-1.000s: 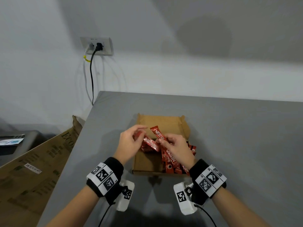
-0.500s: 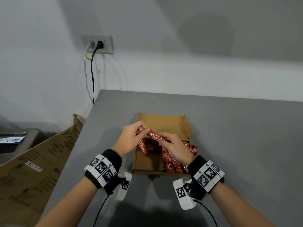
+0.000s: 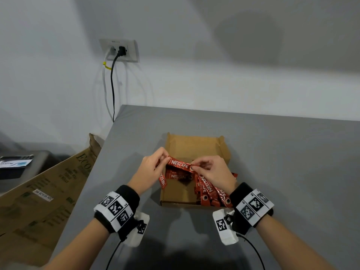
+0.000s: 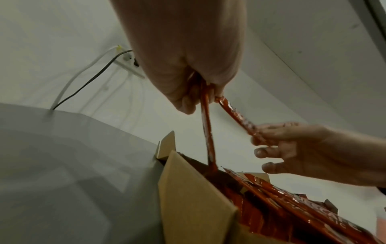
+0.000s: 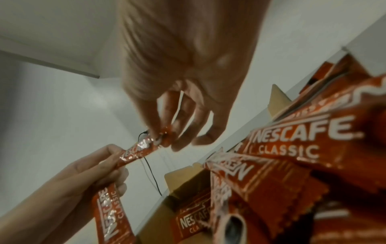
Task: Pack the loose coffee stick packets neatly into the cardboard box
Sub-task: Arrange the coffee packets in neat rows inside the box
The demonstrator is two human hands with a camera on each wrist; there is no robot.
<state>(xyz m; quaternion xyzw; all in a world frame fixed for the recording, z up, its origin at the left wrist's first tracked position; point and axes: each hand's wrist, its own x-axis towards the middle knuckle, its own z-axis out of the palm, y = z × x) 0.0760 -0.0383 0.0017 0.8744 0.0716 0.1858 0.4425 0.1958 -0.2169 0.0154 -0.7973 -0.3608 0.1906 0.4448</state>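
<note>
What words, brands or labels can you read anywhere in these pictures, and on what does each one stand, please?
"NESCAFE CLASSIC": on the held packet, pinched by the left hand and right hand.
"NESCAFE CLASSIC": on the packets in the box.
"ECO": on the large carton; its other print is blurred.
White sticker, socket plate marking, card: too small to read.

Open brown cardboard box [image 3: 196, 145] at frame centre on grey tabletop, red Nescafé stick packets [image 3: 209, 190] fanned along its right side, one packet [image 3: 180, 165] held level above it, another [image 3: 162, 180] dangling at left edge.
</note>
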